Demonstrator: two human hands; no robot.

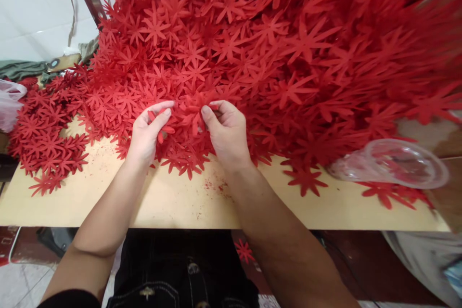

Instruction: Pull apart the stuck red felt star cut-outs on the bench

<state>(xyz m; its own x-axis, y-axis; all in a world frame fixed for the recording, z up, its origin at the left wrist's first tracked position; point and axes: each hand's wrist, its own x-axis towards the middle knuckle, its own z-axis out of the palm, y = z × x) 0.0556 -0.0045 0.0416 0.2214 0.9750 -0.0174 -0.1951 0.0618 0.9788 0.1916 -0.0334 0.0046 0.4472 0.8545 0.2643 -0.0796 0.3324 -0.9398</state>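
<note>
My left hand [147, 127] is closed, thumb against fingers, on a red petal piece [166, 129] whose narrow petals poke out around the fingers. Just to its right, my right hand [228, 125] pinches a red flower-shaped cutout [195, 110] between thumb and forefinger. Both hands are above the table's middle, at the front of a big heap of red flower-shaped cutouts [195, 53]. Whether the pieces in the two hands are joined cannot be made out against the red behind them.
A darker red pile [50, 139] lies on the left of the pale table [173, 207]. Clear plastic tubs [404, 163] stand at the right, by cardboard [447, 192]. A plastic bag [10, 103] and green cloth [21, 70] are at far left. One cutout [244, 250] lies below the table edge.
</note>
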